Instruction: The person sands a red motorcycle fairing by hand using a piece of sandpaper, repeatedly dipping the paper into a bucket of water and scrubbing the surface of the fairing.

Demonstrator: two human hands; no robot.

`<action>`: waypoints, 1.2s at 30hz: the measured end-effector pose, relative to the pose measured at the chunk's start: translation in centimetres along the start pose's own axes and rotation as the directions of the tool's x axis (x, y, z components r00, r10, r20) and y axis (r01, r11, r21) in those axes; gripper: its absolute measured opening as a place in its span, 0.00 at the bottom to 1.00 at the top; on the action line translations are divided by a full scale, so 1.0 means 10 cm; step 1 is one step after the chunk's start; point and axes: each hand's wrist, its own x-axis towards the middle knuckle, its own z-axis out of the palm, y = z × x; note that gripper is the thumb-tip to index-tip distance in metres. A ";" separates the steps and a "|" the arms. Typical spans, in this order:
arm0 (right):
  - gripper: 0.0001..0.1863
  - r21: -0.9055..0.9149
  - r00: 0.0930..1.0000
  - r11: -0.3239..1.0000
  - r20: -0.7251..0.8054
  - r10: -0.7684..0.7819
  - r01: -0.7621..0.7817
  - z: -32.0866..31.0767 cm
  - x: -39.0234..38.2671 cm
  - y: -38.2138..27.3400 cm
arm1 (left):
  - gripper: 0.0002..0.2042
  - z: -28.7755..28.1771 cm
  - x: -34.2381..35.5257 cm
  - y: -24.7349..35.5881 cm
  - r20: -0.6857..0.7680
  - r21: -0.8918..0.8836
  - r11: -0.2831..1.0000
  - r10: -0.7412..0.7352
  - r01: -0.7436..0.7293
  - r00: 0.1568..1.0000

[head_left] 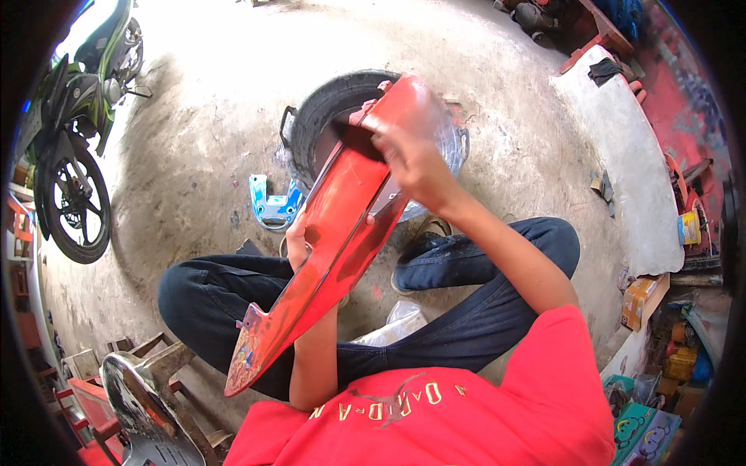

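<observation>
A long red motorcycle body panel (342, 210) lies slantwise across my lap, its scuffed pointed end low at the left and its wide end over a black tub (299, 140). My left hand (298, 239) is closed around the panel's left edge from beneath, most of its fingers hidden. On the upper part of the panel, my right hand (416, 167) presses a dark sheet, which looks like sandpaper (359, 141), against the red surface. The hand and the panel's wide end are smeared by motion.
A blue and white plastic part (273, 203) lies on the floor left of the tub. A motorcycle (78, 171) stands at the far left. Near my left knee is a wooden frame with a worn panel (140, 404). Boxes (641, 427) and a yellow can (688, 228) line the right side.
</observation>
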 end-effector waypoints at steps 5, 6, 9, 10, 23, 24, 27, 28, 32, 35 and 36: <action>0.18 -0.016 0.988 0.996 -0.127 0.087 -0.090 -0.09 0.06 0.18 | 0.27 -0.06 0.00 0.01 0.081 0.073 0.997 -0.014 0.008 0.997; 0.18 -0.093 0.993 0.994 -0.100 -0.058 0.049 -0.05 0.04 0.18 | 0.26 -0.06 0.00 0.01 0.062 0.042 0.999 -0.020 0.017 0.998; 0.19 -0.234 0.939 0.910 0.036 -0.343 0.342 0.12 -0.07 0.06 | 0.26 -0.10 0.02 0.02 0.168 0.016 1.000 -0.005 0.002 0.986; 0.19 -0.289 0.871 0.822 0.141 -0.471 0.491 0.16 -0.12 0.00 | 0.26 -0.15 0.06 0.02 0.168 0.017 1.000 -0.005 0.002 0.986; 0.25 -0.201 0.929 0.907 0.092 -0.359 0.370 0.23 0.07 0.37 | 0.27 -0.17 0.02 0.06 0.085 -0.021 0.999 -0.035 0.037 0.996; 0.25 -0.218 0.873 0.848 0.186 -0.450 0.483 0.31 -0.10 0.00 | 0.29 -0.23 0.04 0.05 -0.018 -0.007 1.000 0.018 -0.018 1.000; 0.25 -0.235 0.835 0.807 0.267 -0.482 0.541 0.24 -0.15 -0.12 | 0.32 -0.33 0.11 0.01 -0.021 -0.329 0.944 -0.036 0.027 0.999; 0.24 -0.231 0.855 0.832 0.269 -0.444 0.505 0.18 -0.10 -0.06 | 0.32 -0.33 0.09 0.01 -0.021 -0.321 0.947 -0.039 0.030 0.999; 0.27 -0.357 0.977 0.911 0.032 -0.210 0.207 0.10 0.24 0.79 | 0.32 -0.08 -0.01 0.02 0.209 0.042 0.994 -0.109 0.102 0.972; 0.25 -0.294 0.861 0.810 0.221 -0.458 0.507 0.32 -0.05 0.01 | 0.33 -0.27 0.06 0.03 0.040 0.009 1.000 -0.023 0.022 0.999; 0.25 -0.271 0.851 0.810 0.242 -0.466 0.520 0.30 -0.13 -0.10 | 0.33 -0.31 0.11 -0.02 -0.069 -0.027 0.999 0.015 -0.017 0.997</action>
